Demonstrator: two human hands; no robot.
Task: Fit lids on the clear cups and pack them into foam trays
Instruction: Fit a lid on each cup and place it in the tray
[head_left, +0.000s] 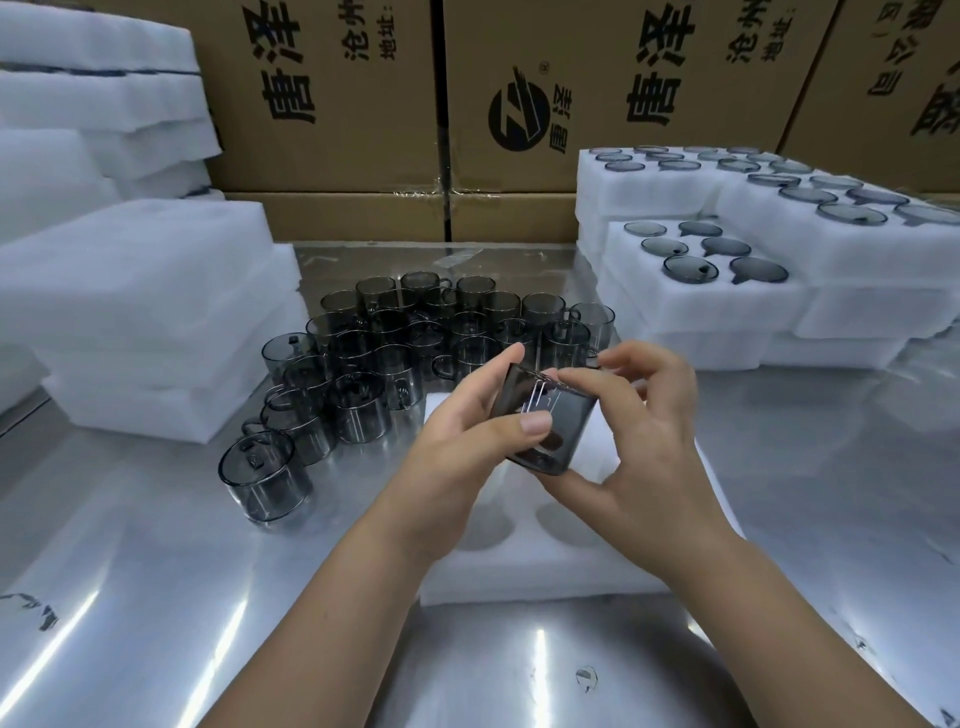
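Note:
Both my hands hold one smoky clear cup (563, 415) tilted on its side above a white foam tray (524, 566). My left hand (467, 431) grips it from the left, thumb across the cup's wall. My right hand (644, 431) cradles it from the right and below, its index finger lying along the cup's upper edge. The tray lies on the steel table in front of me and shows round holes with nothing in them. A cluster of several more smoky cups (415, 343) with handles stands behind and to the left. One cup (262, 480) stands nearest, at the left.
Stacked foam trays (737, 301) filled with lidded cups rise at the right. Plain foam slabs (140, 312) pile up at the left. Cardboard boxes (337, 104) wall off the back. Bare reflective steel table (156, 597) lies at the near left.

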